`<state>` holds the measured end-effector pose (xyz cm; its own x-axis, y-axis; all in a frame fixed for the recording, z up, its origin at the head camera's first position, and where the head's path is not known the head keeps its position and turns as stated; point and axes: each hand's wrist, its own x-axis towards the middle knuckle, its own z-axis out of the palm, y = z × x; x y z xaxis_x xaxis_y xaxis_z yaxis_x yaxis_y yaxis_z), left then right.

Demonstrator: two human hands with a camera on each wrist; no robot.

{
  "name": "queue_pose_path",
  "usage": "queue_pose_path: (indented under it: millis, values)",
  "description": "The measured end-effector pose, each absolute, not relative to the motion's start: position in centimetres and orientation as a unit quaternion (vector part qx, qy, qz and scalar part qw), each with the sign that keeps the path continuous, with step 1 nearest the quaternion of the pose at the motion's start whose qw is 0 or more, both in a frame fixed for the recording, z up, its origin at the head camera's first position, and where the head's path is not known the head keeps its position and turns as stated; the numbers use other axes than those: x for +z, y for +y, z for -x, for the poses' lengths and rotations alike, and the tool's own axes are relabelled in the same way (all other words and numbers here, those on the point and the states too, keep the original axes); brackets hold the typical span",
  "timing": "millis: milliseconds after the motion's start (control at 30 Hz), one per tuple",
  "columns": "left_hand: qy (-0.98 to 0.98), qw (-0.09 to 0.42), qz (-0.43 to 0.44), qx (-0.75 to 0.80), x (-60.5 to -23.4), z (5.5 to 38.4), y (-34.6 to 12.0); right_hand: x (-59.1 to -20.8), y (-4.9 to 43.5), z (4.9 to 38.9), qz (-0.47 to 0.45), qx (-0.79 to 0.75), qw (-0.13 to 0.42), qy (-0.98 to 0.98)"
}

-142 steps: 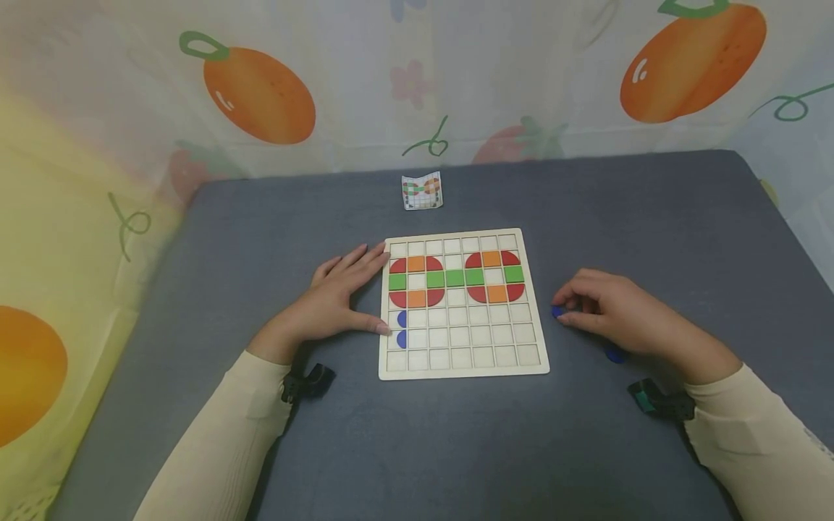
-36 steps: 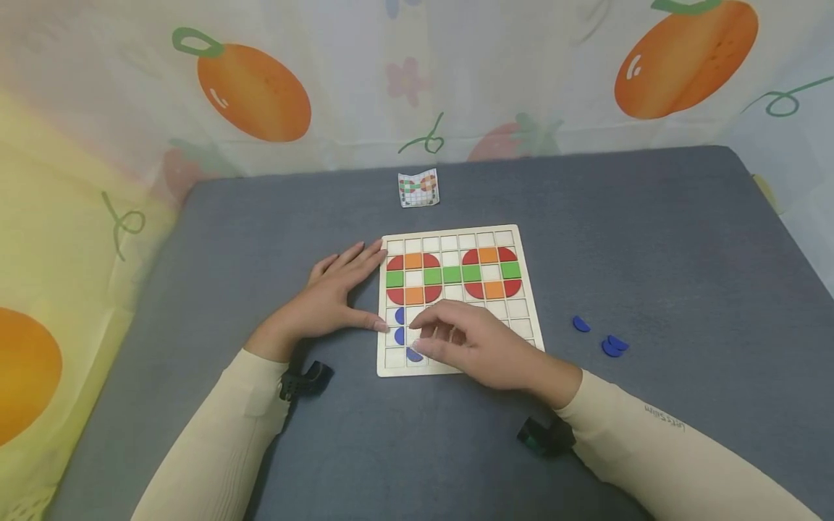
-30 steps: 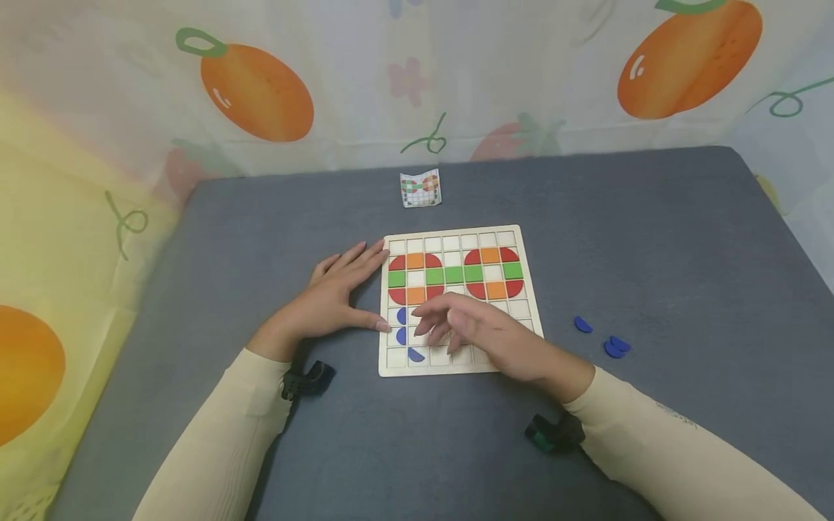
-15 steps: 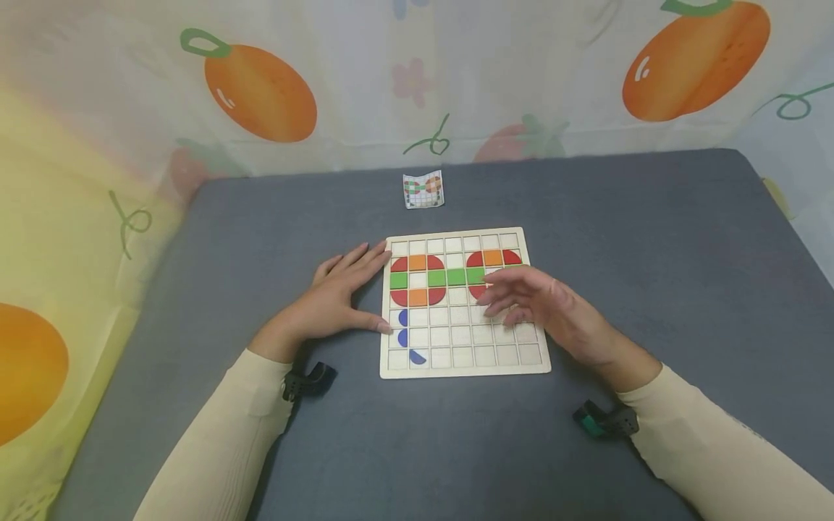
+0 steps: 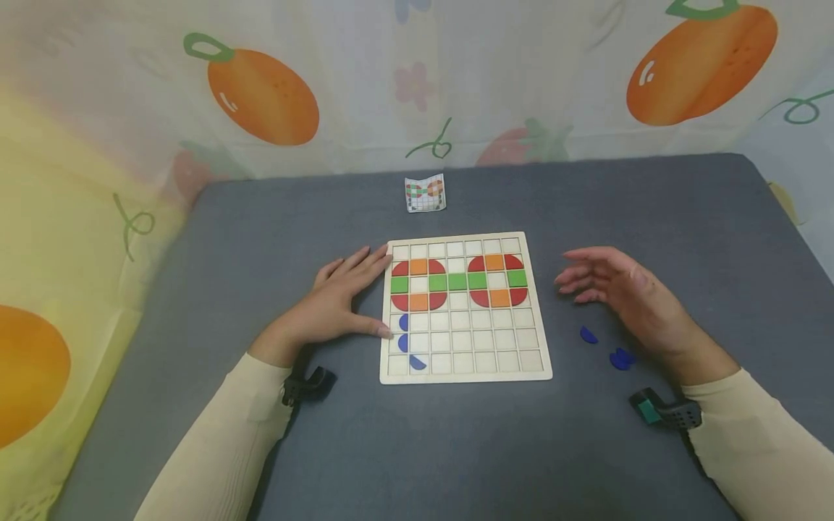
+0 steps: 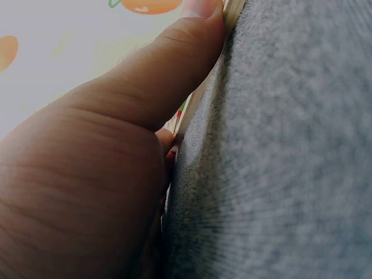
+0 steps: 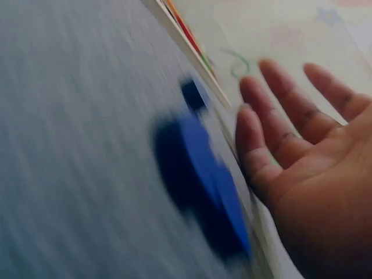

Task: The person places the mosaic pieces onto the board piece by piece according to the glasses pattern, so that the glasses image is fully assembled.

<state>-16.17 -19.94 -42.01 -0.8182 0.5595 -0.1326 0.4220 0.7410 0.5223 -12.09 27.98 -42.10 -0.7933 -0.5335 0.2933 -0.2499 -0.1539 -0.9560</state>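
My left hand (image 5: 335, 300) rests with spread fingers along the left edge of a wooden grid board (image 5: 466, 378), its thumb at the edge. In the left wrist view the thumb (image 6: 145, 81) lies against the board's rim. Red, orange and green pieces form two rounded shapes joined by a green square (image 5: 457, 281). Below them, at the lower left, lie three blue half-round pieces (image 5: 404, 343). Right of the board my right hand (image 5: 635, 304) hovers open, holding nothing. A single blue half-round piece (image 5: 588, 334) and a blue cluster (image 5: 621, 359) lie near it.
A small printed card (image 5: 426, 193) with a coloured grid pattern lies behind the board. Grey cloth (image 5: 417, 449) covers the table. A curtain (image 5: 365, 87) printed with fruit hangs at the back edge.
My right hand brought a blue half-round piece from the right to the board's bottom row and let it go. It then moved back right of the board, fingers loosened. The left hand stayed put.
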Motion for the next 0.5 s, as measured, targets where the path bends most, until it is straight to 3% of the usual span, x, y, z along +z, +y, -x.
queue_pose_path:
  millis: [267,500]
  values:
    - [0.921,0.141,-0.271,0.241,-42.2,16.3,-20.1,-42.5,30.7,12.5,0.251,-0.691,0.113,0.668]
    - [0.920,0.143,-0.273,0.241,-42.2,16.3,-20.1,-42.0,31.0,12.5,0.268,-0.634,0.128,0.714]
